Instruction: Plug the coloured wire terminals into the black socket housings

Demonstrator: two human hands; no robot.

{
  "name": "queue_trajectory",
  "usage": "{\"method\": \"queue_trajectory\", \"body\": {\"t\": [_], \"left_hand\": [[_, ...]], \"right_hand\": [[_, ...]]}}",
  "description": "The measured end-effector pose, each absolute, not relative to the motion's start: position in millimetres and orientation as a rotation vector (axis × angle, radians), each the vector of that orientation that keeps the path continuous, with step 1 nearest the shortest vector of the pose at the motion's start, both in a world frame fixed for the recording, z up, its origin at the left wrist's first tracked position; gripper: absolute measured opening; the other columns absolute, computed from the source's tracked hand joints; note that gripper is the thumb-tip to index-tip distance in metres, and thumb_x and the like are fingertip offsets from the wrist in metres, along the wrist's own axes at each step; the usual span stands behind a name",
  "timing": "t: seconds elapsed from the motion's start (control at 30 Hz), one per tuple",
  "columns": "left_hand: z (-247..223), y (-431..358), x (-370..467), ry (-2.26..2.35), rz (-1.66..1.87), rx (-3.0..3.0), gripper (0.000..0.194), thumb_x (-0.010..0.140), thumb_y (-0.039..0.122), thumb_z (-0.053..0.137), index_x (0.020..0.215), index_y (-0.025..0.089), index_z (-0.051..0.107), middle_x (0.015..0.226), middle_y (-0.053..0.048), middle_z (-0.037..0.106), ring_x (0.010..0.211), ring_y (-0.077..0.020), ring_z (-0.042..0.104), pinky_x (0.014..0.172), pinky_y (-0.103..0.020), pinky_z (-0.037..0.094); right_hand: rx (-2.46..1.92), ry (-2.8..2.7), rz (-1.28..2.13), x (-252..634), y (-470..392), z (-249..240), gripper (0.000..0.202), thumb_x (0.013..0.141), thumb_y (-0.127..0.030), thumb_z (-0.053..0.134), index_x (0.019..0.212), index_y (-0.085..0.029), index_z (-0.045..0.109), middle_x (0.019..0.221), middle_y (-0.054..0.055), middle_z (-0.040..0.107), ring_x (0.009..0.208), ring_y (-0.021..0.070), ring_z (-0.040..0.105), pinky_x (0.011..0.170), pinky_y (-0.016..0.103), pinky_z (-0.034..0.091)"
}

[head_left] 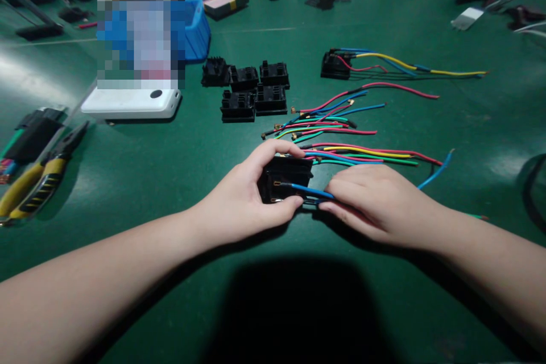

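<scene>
Black housing (294,169) sits low over the green tabletop (205,296), clasped between the left hand's (239,193) thumb and fingers. Tabletop spreads along its near side; loose wires (362,152) crowd just beyond its far edge. That long edge runs left to right, and the blue wire (313,190) points rightward from it, pinched in the right hand (375,199).

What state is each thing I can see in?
Left hand: gripping one black plastic housing
Right hand: pinching thin blue wire
Thin blue wire: held, tip at that housing
Five black plastic housings: unheld, no wires attached
Far black housing: unheld, wires attached
Yellow-and-black pliers: lying unheld
</scene>
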State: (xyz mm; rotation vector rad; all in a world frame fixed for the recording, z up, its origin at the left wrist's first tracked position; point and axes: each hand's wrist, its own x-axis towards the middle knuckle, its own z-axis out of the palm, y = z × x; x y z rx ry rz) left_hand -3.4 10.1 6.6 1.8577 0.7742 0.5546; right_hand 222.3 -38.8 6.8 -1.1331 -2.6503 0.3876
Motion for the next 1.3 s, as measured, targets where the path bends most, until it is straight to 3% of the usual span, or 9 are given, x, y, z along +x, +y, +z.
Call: {"method": "queue_trajectory", "body": {"t": [0.43,0.7,0.97,1.17,1.3], "left_hand": [[11.2,10.0,-4.3,0.826,0.519,1.894,0.035,0.084,0.021,0.062,0.117,0.019,0.05,0.106,-0.001,0.059,0.096,-0.0154,0.059,0.09,-0.026,0.045],[7.3,9.0,-2.5,0.85,0.531,1.886,0.035,0.084,0.022,0.062,0.117,0.02,0.049,0.102,0.0,0.057,0.083,-0.0128,0.057,0.072,-0.022,0.045],[8.4,12.3,-7.3,0.693,0.505,1.791,0.046,0.082,0.016,0.062,0.124,0.021,0.043,0.117,-0.003,0.054,0.105,-0.0165,0.055,0.091,-0.026,0.044],[10.7,12.6,-5.7,0.68,0.444,1.371,0.046,0.083,0.011,0.062,0.122,0.022,0.042,0.096,0.002,0.056,0.077,-0.0077,0.055,0.067,-0.017,0.046],[7.9,15.2,-6.3,0.626,0.455,1.24,0.045,0.082,0.01,0.066,0.12,0.024,0.046,0.093,0.004,0.058,0.069,-0.0039,0.054,0.062,-0.013,0.045]], "right_hand": [[-1.137,-2.649,0.364,221.3,-37.3,6.1,0.026,0.098,-0.031,0.039,0.078,-0.019,0.052,0.064,0.0,0.052,0.057,0.015,0.045,0.058,0.028,0.027],[-1.15,-2.649,0.362,222.6,-38.7,5.0,0.028,0.098,-0.033,0.038,0.083,-0.019,0.056,0.067,0.001,0.057,0.059,0.0163,0.05,0.058,0.029,0.029],[-1.166,-2.618,0.331,230.7,-38.4,6.9,0.022,0.097,-0.03,0.04,0.097,-0.018,0.058,0.081,0.005,0.069,0.068,0.019,0.061,0.059,0.029,0.034],[-1.204,-2.593,0.281,233.2,-38.0,7.9,0.022,0.096,-0.03,0.042,0.105,-0.018,0.057,0.079,0.003,0.07,0.065,0.0196,0.064,0.058,0.029,0.038],[-1.27,-2.598,0.308,235.1,-37.5,6.7,0.025,0.096,-0.034,0.043,0.109,-0.019,0.057,0.083,0.004,0.071,0.068,0.0206,0.066,0.058,0.029,0.039]]}}
